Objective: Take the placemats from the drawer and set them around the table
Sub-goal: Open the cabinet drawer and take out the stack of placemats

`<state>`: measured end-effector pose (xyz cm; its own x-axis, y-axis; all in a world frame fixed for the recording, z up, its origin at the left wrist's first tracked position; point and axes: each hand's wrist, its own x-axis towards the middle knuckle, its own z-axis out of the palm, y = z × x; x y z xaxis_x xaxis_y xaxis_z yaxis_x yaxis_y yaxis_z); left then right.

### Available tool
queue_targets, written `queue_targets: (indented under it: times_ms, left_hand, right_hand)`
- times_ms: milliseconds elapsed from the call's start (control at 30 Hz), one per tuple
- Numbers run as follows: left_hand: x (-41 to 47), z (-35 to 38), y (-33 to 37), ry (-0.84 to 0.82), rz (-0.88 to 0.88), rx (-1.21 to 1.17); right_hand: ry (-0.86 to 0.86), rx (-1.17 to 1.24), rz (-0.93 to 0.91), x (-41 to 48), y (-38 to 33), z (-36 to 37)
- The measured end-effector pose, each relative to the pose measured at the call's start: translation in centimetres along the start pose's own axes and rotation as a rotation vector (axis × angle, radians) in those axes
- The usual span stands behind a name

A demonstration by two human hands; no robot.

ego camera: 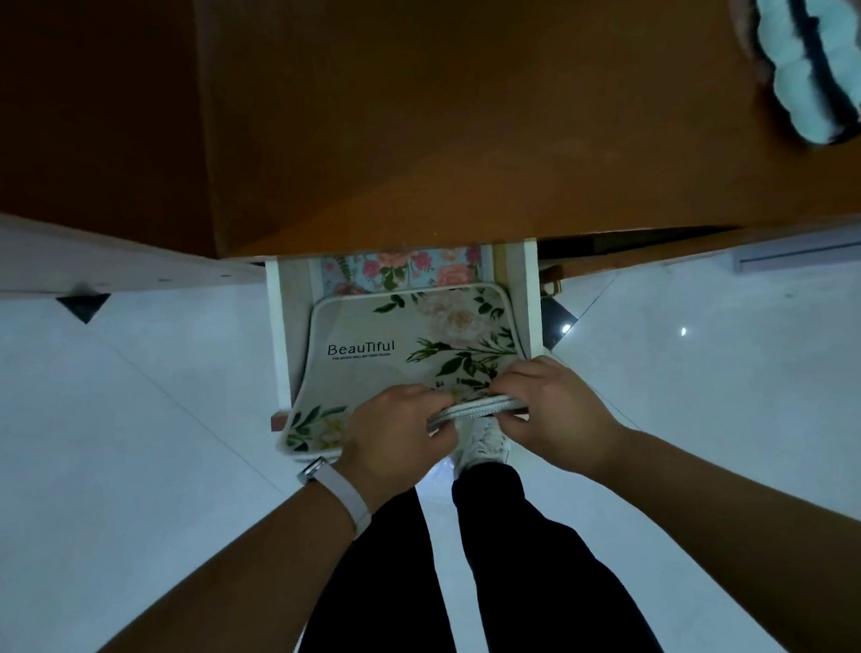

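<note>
A white drawer (279,338) stands pulled out from under the brown table (453,118). In it lies a stack of cream placemats (409,338) printed with flowers, leaves and the word "Beautiful". The near edge of the stack is lifted, showing several layered edges. My left hand (395,432) and my right hand (553,409) both pinch that near edge, thumbs on top. A brighter floral mat or liner (403,269) shows at the back of the drawer, partly hidden under the table.
A clear pack of pale round pads (813,48) sits on the table at the far right. White tiled floor (119,454) spreads on both sides. My legs and a white shoe (484,445) are directly below the drawer. A white ledge (78,261) runs at left.
</note>
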<state>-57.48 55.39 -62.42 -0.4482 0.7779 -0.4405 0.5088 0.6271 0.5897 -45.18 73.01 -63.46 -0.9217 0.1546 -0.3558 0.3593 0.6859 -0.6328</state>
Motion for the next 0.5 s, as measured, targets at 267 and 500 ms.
queue_targets:
  times_ms: [267, 500]
  left_hand:
    - [-4.9, 1.0, 2.0, 0.081, 0.037, 0.004]
    - [-6.3, 0.0, 0.4, -0.022, -0.089, -0.175]
  right_hand:
    - [0.084, 0.017, -0.075, -4.6, -1.5, 0.4]
    - [0.132, -0.024, -0.042, -6.4, -1.9, 3.0]
